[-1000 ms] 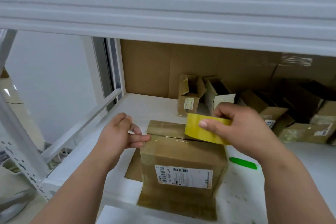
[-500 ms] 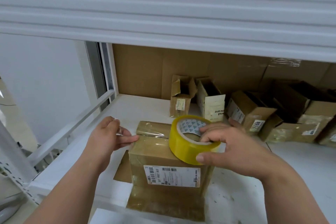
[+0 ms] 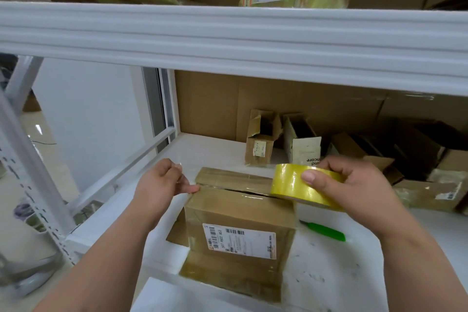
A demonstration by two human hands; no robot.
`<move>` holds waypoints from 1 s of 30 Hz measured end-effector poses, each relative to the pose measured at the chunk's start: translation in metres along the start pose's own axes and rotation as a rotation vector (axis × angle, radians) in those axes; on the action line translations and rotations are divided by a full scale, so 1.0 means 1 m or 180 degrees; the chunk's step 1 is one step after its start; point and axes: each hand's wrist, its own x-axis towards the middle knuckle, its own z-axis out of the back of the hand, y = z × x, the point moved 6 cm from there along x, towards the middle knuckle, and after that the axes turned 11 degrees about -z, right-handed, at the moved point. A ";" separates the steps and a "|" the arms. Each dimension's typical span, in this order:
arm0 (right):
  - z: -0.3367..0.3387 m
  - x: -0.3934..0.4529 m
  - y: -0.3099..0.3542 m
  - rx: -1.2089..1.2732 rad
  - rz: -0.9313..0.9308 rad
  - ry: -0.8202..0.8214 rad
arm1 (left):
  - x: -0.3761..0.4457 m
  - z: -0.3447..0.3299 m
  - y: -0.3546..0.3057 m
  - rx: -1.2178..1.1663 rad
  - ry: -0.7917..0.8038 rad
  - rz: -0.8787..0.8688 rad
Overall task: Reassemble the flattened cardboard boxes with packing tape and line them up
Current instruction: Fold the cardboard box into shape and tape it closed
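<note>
A brown cardboard box with a white barcode label stands on the white shelf in front of me, its two top flaps meeting at a dark seam. My right hand grips a roll of yellow packing tape over the box's right top corner. A clear strip runs from the roll leftward over the seam. My left hand pinches the strip's free end at the box's upper left corner, thumb against the box edge.
Several open small cardboard boxes stand in a row along the back of the shelf, more to the right. A green cutter lies right of the box. The white beam of the upper shelf hangs overhead.
My right hand turned the tape roll from flat to on edge and carried it rightward, drawing tape out along the seam. My left hand stayed at the box's left corner.
</note>
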 end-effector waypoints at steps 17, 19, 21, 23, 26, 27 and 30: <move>0.015 0.010 -0.025 -0.0729 -0.0564 0.0434 | 0.008 0.001 0.013 -0.0121 -0.0067 0.0307; 0.017 0.013 -0.030 -0.0981 -0.0648 0.0341 | 0.009 0.001 0.012 -0.0108 -0.0068 0.0324; 0.014 0.012 -0.036 -0.0886 -0.0774 0.0373 | 0.010 0.000 0.015 -0.0140 -0.0058 0.0349; 0.009 0.013 -0.040 -0.0895 -0.0841 0.0427 | 0.011 -0.001 0.016 -0.0178 -0.0056 0.0383; 0.003 0.018 -0.043 -0.0953 -0.0934 0.0489 | 0.012 -0.001 0.018 -0.0160 -0.0081 0.0436; 0.001 0.020 -0.044 -0.0959 -0.0972 0.0524 | 0.012 -0.001 0.018 -0.0165 -0.0079 0.0449; -0.005 0.023 -0.047 -0.1023 -0.1071 0.0584 | 0.014 -0.004 0.016 -0.0300 -0.0019 0.0459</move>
